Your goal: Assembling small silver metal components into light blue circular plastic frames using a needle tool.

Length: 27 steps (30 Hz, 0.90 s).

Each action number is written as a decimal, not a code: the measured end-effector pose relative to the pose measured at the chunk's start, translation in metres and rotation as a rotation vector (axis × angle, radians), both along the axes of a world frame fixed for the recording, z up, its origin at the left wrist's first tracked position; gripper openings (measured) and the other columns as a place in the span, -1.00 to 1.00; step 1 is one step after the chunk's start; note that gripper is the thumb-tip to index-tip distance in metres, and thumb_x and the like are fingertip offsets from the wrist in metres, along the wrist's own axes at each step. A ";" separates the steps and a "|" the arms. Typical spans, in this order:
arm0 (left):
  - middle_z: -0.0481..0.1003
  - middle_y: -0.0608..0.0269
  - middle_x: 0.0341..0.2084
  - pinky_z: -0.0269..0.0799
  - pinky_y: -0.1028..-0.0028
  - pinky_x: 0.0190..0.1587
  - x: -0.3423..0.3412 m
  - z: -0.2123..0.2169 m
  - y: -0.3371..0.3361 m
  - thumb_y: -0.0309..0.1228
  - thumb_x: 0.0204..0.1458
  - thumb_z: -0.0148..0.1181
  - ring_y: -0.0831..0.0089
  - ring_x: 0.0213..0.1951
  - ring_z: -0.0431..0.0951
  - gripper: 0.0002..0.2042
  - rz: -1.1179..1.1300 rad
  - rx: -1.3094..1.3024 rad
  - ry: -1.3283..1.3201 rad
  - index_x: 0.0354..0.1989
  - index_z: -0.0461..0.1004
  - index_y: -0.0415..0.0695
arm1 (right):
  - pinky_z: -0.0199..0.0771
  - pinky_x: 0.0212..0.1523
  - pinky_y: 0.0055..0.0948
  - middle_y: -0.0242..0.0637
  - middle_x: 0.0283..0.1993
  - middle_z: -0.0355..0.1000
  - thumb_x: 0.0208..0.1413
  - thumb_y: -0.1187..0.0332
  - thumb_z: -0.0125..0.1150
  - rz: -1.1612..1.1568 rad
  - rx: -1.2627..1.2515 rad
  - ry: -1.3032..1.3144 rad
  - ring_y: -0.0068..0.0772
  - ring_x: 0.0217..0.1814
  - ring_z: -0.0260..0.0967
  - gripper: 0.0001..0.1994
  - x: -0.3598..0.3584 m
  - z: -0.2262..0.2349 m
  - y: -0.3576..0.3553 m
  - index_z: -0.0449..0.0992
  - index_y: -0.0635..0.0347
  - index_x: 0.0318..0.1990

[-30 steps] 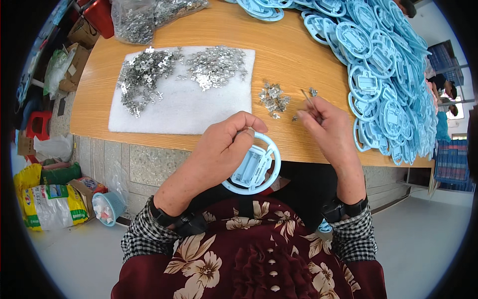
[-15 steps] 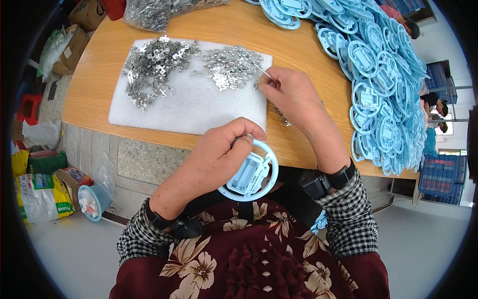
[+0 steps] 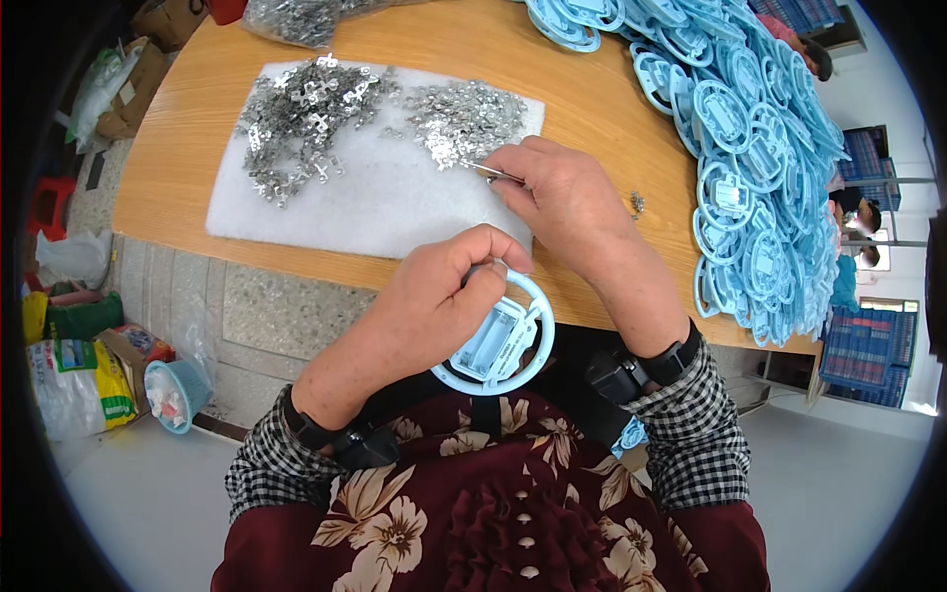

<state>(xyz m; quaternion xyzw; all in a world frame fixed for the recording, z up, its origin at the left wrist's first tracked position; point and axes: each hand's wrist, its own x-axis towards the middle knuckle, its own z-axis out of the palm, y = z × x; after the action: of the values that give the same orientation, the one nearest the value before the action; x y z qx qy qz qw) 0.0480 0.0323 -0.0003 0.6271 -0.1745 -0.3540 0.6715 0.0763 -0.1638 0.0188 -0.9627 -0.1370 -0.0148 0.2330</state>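
My left hand [image 3: 449, 286] is closed on the rim of a light-blue plastic toy steering wheel [image 3: 534, 367], held over my lap at the table's near edge. The wheel's middle has a rectangular recess facing up. Between the thumb and fingers of my right hand [image 3: 562, 192] are slim metal tweezers [image 3: 481, 169]. Their tips point left, at the near side of a pile of small shiny metal pieces [image 3: 464, 118]. Whether the tips pinch a piece is too small to tell. Under the pile lies a white foam sheet [image 3: 375, 212].
Larger cross-shaped metal clips [image 3: 306, 118] are heaped on the sheet's left. More light-blue wheels [image 3: 725, 118] are piled along the right of the wooden table [image 3: 592, 99]. A clear bag of metal parts [image 3: 296, 20] lies at the far edge. A blue basket [image 3: 178, 395] stands on the floor, left.
My right hand has moved left and slightly nearer, bringing the tweezers to the near side of the small-piece pile. My left hand keeps the wheel in nearly the same place.
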 end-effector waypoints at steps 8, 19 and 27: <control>0.54 0.30 -0.22 0.48 0.59 -0.12 0.000 -0.009 0.001 -0.49 0.33 -0.20 0.65 -0.16 0.55 -0.76 0.044 -0.064 0.021 0.05 0.39 -0.20 | 0.45 -0.28 -0.21 -0.11 -0.36 0.50 0.16 0.32 0.20 -0.070 0.072 0.123 -0.09 -0.28 0.49 -0.82 -0.006 0.014 -0.010 0.56 0.26 -0.21; 0.47 0.34 -0.27 0.40 0.58 -0.19 0.003 -0.001 -0.032 -0.47 0.35 -0.20 0.66 -0.25 0.44 -0.73 0.056 0.020 -0.240 0.09 0.41 -0.22 | 0.26 -0.36 -0.65 -0.60 -0.43 0.37 0.25 0.39 0.29 -0.304 0.887 0.277 -0.78 -0.38 0.23 -0.87 -0.096 0.008 -0.022 0.56 0.28 -0.22; 0.49 0.35 -0.34 0.41 0.53 -0.29 0.000 -0.006 -0.062 -0.50 0.28 -0.18 0.64 -0.35 0.45 -0.70 0.053 0.085 -0.185 0.09 0.42 -0.22 | 0.29 -0.39 -0.63 -0.56 -0.46 0.38 0.21 0.44 0.33 -0.370 0.848 0.111 -0.77 -0.41 0.24 -0.90 -0.109 -0.017 -0.038 0.56 0.28 -0.25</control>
<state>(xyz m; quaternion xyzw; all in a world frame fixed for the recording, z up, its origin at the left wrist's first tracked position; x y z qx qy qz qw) 0.0481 -0.0298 -0.0068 0.6895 -0.2041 -0.2838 0.6343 -0.0324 -0.2015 0.0015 -0.7899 0.0681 -0.0592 0.6066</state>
